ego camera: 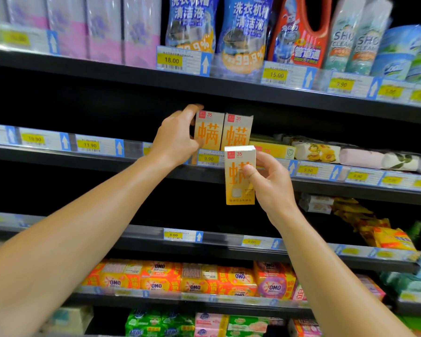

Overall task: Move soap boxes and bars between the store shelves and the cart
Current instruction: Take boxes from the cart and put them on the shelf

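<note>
Dark store shelves (122, 156) carry price tags along their edges. On the middle one, the left hand (178, 137) curls thumb and fingers round an upright orange-and-cream cardboard soap box (209, 131) touching its twin (238, 131). Just below and in front, the right hand (270, 181) pinches a third matching soap box (238, 176), thumb on its face.

On the second shelf (156, 164), dark open room is seen to the left of the two upright orange boxes (223, 131), behind the price-tag rail. To their right the way is blocked by a flat yellow pack (275, 149) and floral-wrapped rolls (319, 153). Overhead, clearance is limited by the upper shelf board (229, 88). The shelf below (204, 239) lies mostly open, with yellow packets (384, 234) crowding its right end.
</note>
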The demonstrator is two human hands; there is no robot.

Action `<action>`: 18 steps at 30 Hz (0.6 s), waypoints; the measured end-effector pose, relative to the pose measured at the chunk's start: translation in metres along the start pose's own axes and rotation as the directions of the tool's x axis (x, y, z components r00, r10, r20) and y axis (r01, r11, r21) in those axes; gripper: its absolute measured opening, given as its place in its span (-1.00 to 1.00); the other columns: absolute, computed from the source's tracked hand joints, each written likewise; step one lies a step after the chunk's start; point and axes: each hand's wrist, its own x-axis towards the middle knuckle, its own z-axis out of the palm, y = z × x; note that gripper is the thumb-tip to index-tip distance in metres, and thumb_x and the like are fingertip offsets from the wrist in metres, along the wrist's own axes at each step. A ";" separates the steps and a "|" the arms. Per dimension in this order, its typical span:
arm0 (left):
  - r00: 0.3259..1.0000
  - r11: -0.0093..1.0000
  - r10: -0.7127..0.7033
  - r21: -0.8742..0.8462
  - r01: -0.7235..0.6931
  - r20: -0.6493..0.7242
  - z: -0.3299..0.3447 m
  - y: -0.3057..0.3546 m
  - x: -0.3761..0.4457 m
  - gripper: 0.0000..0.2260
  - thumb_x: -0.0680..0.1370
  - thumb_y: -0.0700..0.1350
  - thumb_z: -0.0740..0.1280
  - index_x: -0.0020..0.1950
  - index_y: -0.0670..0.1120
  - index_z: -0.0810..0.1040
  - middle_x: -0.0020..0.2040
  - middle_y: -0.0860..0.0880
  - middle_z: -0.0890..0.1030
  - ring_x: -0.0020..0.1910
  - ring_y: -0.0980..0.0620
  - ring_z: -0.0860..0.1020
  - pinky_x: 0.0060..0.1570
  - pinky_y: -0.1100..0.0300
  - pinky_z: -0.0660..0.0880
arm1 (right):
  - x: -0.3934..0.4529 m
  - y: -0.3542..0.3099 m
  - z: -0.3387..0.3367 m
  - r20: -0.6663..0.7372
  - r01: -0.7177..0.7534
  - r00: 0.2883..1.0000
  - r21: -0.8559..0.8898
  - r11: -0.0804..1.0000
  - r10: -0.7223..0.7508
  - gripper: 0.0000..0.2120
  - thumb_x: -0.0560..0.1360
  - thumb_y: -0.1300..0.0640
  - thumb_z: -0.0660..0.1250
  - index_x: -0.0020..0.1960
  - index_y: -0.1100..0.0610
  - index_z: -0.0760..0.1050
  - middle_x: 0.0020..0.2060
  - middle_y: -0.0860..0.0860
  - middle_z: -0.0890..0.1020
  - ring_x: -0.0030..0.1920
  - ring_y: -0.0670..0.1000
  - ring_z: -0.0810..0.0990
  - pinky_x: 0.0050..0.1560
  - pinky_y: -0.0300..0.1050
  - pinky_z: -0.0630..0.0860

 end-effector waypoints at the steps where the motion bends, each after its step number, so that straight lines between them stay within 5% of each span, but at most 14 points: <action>1: 1.000 1.000 0.000 0.004 0.000 -0.001 0.001 0.000 0.000 -0.37 0.46 -0.14 0.50 0.47 0.02 0.33 0.20 -0.02 0.54 0.00 0.02 0.58 0.09 0.03 0.58 | 0.000 0.000 0.000 0.000 -0.001 1.000 0.000 1.000 0.001 -0.65 0.59 0.08 0.33 0.37 -0.01 0.46 0.12 -0.12 0.62 0.10 -0.09 0.62 0.03 -0.03 0.64; 18: 0.999 0.995 -0.027 0.099 0.029 -0.021 0.004 0.003 0.006 -0.41 0.47 -0.10 0.49 0.45 0.01 0.35 0.21 -0.07 0.56 0.13 -0.06 0.57 0.09 0.07 0.54 | -0.004 -0.001 0.005 -0.016 -0.007 1.000 0.003 1.000 0.007 -0.66 0.59 0.10 0.34 0.36 0.01 0.47 0.15 -0.08 0.61 0.16 -0.06 0.59 0.10 0.06 0.63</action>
